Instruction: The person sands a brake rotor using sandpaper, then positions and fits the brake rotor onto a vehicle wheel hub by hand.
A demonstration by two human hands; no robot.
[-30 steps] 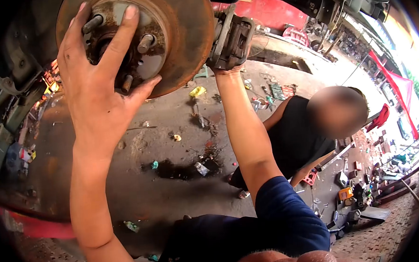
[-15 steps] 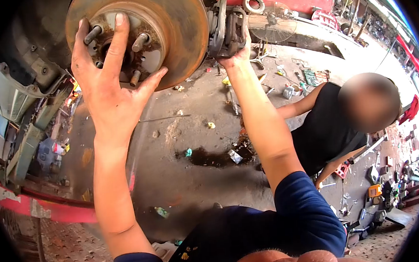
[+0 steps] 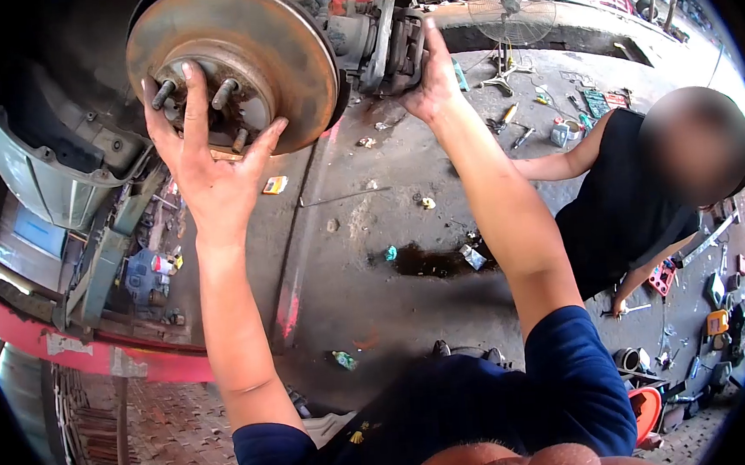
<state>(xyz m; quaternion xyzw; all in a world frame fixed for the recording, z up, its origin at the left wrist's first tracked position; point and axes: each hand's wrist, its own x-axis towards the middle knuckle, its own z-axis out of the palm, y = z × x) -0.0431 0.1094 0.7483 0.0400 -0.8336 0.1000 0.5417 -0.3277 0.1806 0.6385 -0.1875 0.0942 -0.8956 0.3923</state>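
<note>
A rusty brake disc (image 3: 301, 71) hangs at the top, fitted over a hub with several wheel studs (image 3: 225, 93) sticking out. My left hand (image 3: 214, 174) lies on its face with fingers spread: two fingertips reach among the studs and the thumb rests near the hub's raised edge. Right of the disc is a brake caliper (image 3: 385, 48) with its bracket. My right hand (image 3: 437, 92) cups the caliper's outer side, with one digit pointing up along it; its other fingers are mostly hidden behind the part.
A person in a black sleeveless top (image 3: 613, 192) bends down at the right, one hand near tools on the floor. A standing fan (image 3: 511, 11) is at the back. A red lift beam (image 3: 99, 356) crosses the lower left. An oily patch (image 3: 430, 261) marks the floor.
The camera view has shifted, so the floor and the other person appear farther right. My left hand stays on the disc; more of my right hand now shows beside the caliper.
</note>
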